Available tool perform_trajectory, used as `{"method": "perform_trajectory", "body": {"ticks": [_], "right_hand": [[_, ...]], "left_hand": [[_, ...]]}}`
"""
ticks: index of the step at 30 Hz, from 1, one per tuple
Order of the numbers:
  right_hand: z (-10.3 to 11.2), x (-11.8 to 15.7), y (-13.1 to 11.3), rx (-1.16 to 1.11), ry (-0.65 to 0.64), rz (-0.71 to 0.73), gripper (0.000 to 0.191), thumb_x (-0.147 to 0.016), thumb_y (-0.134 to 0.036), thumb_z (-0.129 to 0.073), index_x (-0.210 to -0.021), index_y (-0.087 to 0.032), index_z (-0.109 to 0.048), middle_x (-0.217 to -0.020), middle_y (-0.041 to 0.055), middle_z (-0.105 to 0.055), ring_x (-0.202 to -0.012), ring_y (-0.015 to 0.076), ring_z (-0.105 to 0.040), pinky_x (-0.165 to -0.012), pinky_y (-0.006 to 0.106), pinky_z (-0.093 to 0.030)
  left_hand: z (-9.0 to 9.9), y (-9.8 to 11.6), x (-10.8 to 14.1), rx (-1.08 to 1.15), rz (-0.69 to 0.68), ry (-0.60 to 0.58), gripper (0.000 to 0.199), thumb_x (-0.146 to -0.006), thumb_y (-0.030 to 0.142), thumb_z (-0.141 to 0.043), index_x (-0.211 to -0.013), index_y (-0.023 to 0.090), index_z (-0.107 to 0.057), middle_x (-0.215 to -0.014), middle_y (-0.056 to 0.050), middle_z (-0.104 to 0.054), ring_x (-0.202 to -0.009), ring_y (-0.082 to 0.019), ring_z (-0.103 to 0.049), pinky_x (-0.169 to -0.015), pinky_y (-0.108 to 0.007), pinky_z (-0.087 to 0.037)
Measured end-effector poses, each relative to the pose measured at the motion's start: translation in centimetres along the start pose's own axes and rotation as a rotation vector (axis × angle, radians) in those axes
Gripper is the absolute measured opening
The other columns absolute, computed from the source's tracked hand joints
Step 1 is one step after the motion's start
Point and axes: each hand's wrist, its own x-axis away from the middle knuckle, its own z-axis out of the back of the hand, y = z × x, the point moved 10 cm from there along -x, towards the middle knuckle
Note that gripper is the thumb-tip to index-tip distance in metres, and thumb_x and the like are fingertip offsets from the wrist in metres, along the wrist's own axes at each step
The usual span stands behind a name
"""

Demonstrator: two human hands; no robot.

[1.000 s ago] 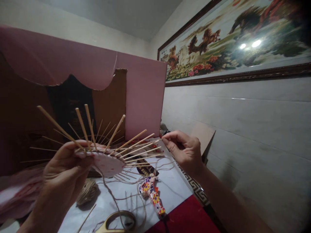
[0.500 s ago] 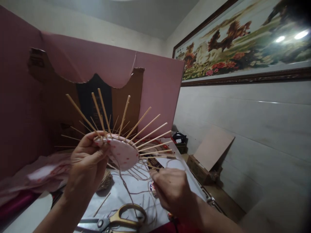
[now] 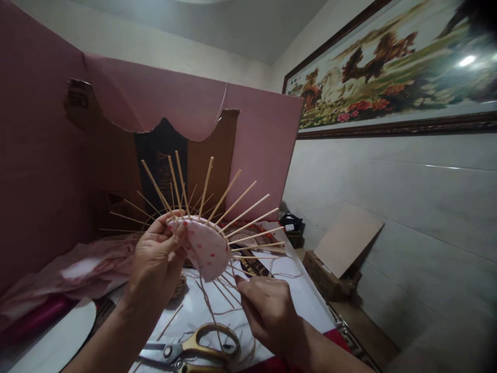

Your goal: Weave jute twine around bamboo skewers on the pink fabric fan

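A round base (image 3: 209, 251) covered in white cloth with red dots has thin wooden sticks (image 3: 226, 194) fanning out around its rim. My left hand (image 3: 158, 256) pinches its left edge between thumb and fingers. To the lower right of the base, my right hand (image 3: 272, 311) is closed, with its fingertips near the lower sticks and a strand of twine that runs up to the rim. More twine (image 3: 207, 300) hangs below the base. Gold-handled scissors (image 3: 194, 347) lie beneath, between my forearms.
A ball of twine (image 3: 180, 287) sits behind my left wrist on the white table (image 3: 310, 292). Pink cloth (image 3: 85, 269) is heaped at left. Cut cardboard (image 3: 209, 160) stands against a pink panel (image 3: 267, 150). Boxes (image 3: 322, 269) are beyond the table's right edge.
The view has shifted a little to the left. The base has tilted in my left hand. My right hand has moved closer to the rim, its fingertips nearer the lower sticks.
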Motion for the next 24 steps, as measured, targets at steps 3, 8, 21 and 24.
{"method": "perform_trajectory", "body": {"ticks": [3,8,21,24], "right_hand": [[1.1,-0.1,-0.2,0.059,0.009,0.042,0.021,-0.086,-0.007,-0.048,-0.103,-0.009,-0.060,-0.063,0.0044,-0.061,-0.055,0.0151,-0.054,-0.053,0.027,-0.038],[3.2,-0.4,0.3,0.088,0.008,0.062,0.021,-0.085,-0.008,-0.049,-0.102,-0.009,-0.061,-0.060,0.0042,-0.060,-0.051,0.0150,-0.053,-0.048,0.027,-0.039],[8.0,-1.3,1.6,0.096,0.076,0.063,0.023,-0.083,-0.004,-0.054,-0.103,-0.015,-0.060,-0.076,0.0067,-0.070,-0.067,0.0158,-0.064,-0.061,0.029,-0.053],[8.8,-1.5,1.5,0.162,0.090,0.071,0.023,-0.083,-0.005,-0.054,-0.102,-0.016,-0.059,-0.072,0.0048,-0.067,-0.060,0.0138,-0.059,-0.053,0.026,-0.047]], "left_hand": [[0.4,0.2,-0.4,0.005,-0.014,0.004,0.051,-0.038,0.013,-0.091,-0.084,0.013,-0.069,-0.069,-0.001,-0.067,-0.056,-0.008,-0.061,-0.053,-0.014,-0.054],[0.2,0.4,-0.8,0.009,-0.027,-0.041,0.048,-0.042,0.012,-0.090,-0.085,0.013,-0.068,-0.071,-0.002,-0.068,-0.057,-0.008,-0.061,-0.053,-0.012,-0.053],[-0.9,0.2,-0.4,0.012,-0.028,-0.121,0.042,-0.048,0.009,-0.086,-0.085,0.013,-0.069,-0.076,-0.005,-0.069,-0.064,-0.012,-0.065,-0.061,-0.018,-0.057],[-0.5,0.1,-0.7,-0.001,-0.023,-0.108,0.041,-0.048,0.008,-0.085,-0.086,0.013,-0.069,-0.077,-0.007,-0.069,-0.065,-0.015,-0.065,-0.060,-0.022,-0.058]]}}
